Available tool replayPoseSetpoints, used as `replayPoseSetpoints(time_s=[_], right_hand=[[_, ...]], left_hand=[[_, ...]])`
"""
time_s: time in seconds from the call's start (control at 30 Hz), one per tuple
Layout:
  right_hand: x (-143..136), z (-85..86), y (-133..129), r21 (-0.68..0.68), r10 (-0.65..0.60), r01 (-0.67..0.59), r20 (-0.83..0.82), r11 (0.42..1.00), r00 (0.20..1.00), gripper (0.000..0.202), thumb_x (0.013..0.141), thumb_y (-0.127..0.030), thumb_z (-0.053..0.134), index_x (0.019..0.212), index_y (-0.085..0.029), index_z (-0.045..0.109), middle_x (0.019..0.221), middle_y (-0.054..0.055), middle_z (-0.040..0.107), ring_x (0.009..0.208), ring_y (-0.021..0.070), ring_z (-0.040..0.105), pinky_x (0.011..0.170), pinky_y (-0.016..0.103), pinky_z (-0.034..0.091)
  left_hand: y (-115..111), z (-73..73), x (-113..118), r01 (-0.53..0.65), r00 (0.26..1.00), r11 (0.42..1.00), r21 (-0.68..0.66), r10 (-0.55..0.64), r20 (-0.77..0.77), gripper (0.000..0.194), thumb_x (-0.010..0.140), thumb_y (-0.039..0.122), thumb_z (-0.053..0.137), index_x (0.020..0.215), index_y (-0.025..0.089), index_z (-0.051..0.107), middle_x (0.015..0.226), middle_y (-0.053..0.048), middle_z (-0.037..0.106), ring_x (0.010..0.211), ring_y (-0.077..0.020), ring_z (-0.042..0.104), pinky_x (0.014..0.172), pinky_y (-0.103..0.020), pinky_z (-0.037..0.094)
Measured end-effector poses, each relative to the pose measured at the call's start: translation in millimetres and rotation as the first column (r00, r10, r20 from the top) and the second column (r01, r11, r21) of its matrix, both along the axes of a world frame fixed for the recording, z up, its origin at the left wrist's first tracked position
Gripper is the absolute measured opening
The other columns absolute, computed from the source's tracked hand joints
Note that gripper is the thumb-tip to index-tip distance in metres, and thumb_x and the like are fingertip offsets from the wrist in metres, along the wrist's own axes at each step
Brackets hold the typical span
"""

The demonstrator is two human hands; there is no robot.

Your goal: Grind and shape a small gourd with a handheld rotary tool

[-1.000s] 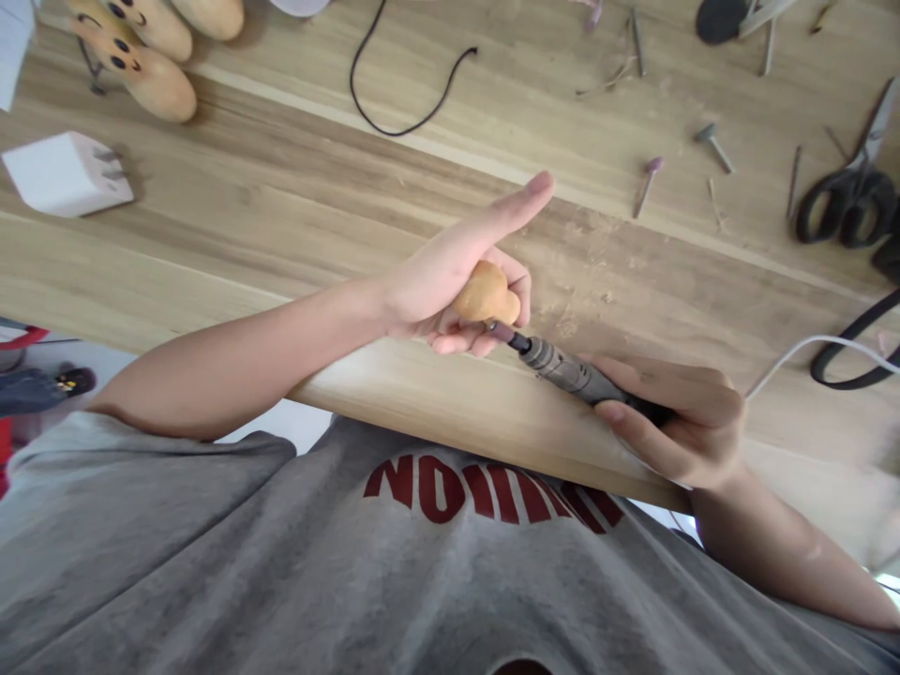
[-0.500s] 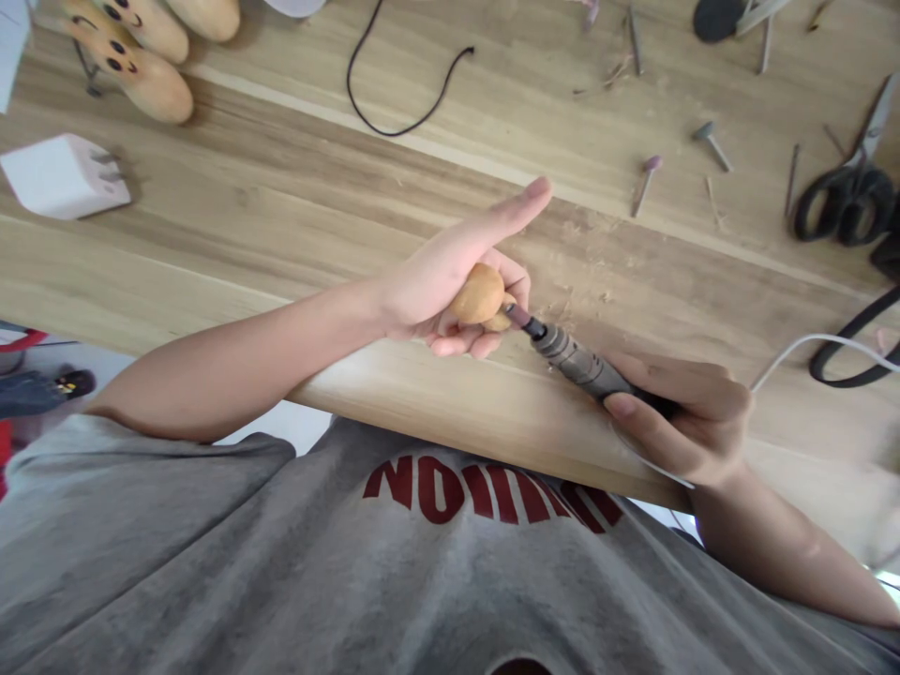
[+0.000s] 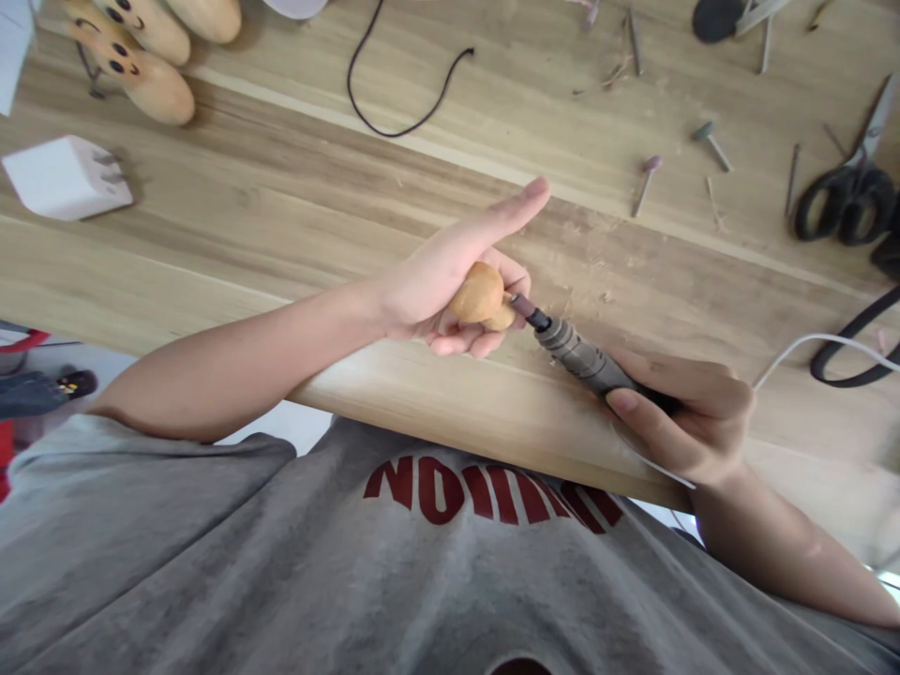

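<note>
My left hand (image 3: pixel 460 272) holds a small, rounded tan wooden piece (image 3: pixel 478 292) against its curled fingers, with the thumb stretched out away from it. A grey rotary tool (image 3: pixel 580 358) is gripped in my right hand (image 3: pixel 685 412). The tool's reddish-brown bit (image 3: pixel 521 306) points at the narrow part of the piece, at or very close to its surface; whether they touch is hard to tell. Fine wood shavings (image 3: pixel 597 281) lie on the table beyond the tool.
On the wooden table (image 3: pixel 267 187) lie a white plug adapter (image 3: pixel 67 178), wooden figures with drawn faces (image 3: pixel 151 84), and a black cord (image 3: pixel 400 134). Several loose bits, including a pink-tipped one (image 3: pixel 652 164), and black-handled scissors (image 3: pixel 844 202) are at the right. A white cable (image 3: pixel 808 339) runs near my right hand.
The rotary tool and my right hand have shifted very slightly right, away from the wooden piece. My left hand is almost unmoved.
</note>
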State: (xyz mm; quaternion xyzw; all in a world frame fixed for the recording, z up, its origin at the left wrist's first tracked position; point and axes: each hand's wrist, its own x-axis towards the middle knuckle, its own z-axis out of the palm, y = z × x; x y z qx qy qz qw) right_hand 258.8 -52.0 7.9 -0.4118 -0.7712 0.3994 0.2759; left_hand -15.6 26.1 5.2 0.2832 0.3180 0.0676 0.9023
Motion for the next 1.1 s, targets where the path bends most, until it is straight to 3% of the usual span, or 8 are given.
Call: replayPoseSetpoints(time_s=[0.1,0.33,0.53,0.67,0.77,0.93,1.1], right_hand=[[0.3,-1.4,0.4,0.002,0.05,-0.05,-0.023,0.999,0.998,0.042,0.093,-0.022,0.063,0.133,-0.033,0.069,0.083,0.001,0.077,0.064,0.0161,0.072,0.049,0.025,0.053],[-0.5,-1.0,1.1,0.004,0.046,-0.045,-0.018,0.999,0.999,0.041,0.094,-0.024,0.062,0.132,-0.033,0.07,0.077,0.001,0.075,0.06,0.0161,0.069,0.047,0.026,0.052],[-0.6,-0.5,1.1,0.002,0.014,-0.014,-0.01,1.0,1.0,0.043,0.094,-0.022,0.062,0.133,-0.036,0.069,0.071,-0.002,0.072,0.055,0.0137,0.066,0.045,0.024,0.049],[-0.7,-0.8,0.7,-0.002,0.051,-0.051,-0.017,0.999,0.999,0.043,0.093,-0.023,0.062,0.134,-0.035,0.068,0.078,0.0,0.075,0.062,0.0164,0.071,0.047,0.025,0.052],[-0.4,-0.9,0.3,0.012,0.013,-0.013,-0.003,1.0,1.0,0.042,0.094,-0.021,0.061,0.133,-0.035,0.069,0.082,0.0,0.077,0.061,0.0162,0.071,0.047,0.025,0.053],[0.0,-0.8,0.4,-0.002,0.059,-0.059,-0.011,0.998,0.998,0.044,0.094,-0.022,0.062,0.135,-0.037,0.067,0.083,0.0,0.077,0.062,0.0166,0.071,0.047,0.026,0.052],[0.4,-1.5,0.2,0.01,0.035,-0.035,-0.004,0.999,0.999,0.042,0.095,-0.023,0.06,0.134,-0.036,0.068,0.07,-0.001,0.071,0.055,0.016,0.067,0.044,0.026,0.05]], left_hand=[[0.2,-2.6,-0.9,0.0,1.0,1.0,-0.005,0.0,0.014,0.07,0.074,0.085,0.056,0.073,0.015,0.061,0.052,-0.004,0.063,0.033,-0.0068,0.047,0.032,-0.018,0.025],[0.6,-3.7,-1.6,-0.017,0.997,1.0,-0.023,0.019,0.077,0.067,0.083,0.079,0.051,0.072,0.013,0.063,0.052,-0.005,0.065,0.03,-0.0078,0.048,0.029,-0.018,0.024],[0.4,-4.4,-2.6,-0.009,0.995,1.0,-0.028,0.011,0.094,0.066,0.08,0.079,0.055,0.072,0.014,0.06,0.054,-0.004,0.065,0.031,-0.0064,0.047,0.03,-0.018,0.023],[0.4,-5.2,-3.2,-0.016,0.993,1.0,-0.022,0.019,0.113,0.066,0.084,0.077,0.054,0.076,0.012,0.062,0.055,-0.005,0.065,0.033,-0.0064,0.049,0.033,-0.017,0.026],[1.0,-2.6,-2.3,-0.012,0.995,1.0,-0.015,0.013,0.094,0.067,0.083,0.078,0.053,0.074,0.013,0.06,0.054,-0.005,0.065,0.031,-0.0063,0.048,0.031,-0.017,0.025],[1.9,1.5,-0.7,0.008,1.0,1.0,0.001,-0.008,0.028,0.069,0.081,0.082,0.051,0.072,0.013,0.061,0.051,-0.003,0.063,0.032,-0.0061,0.048,0.031,-0.017,0.027],[1.1,-1.5,-1.6,0.006,0.997,1.0,0.01,-0.007,0.083,0.067,0.082,0.08,0.053,0.073,0.014,0.059,0.053,-0.004,0.065,0.031,-0.0061,0.047,0.03,-0.017,0.025]])
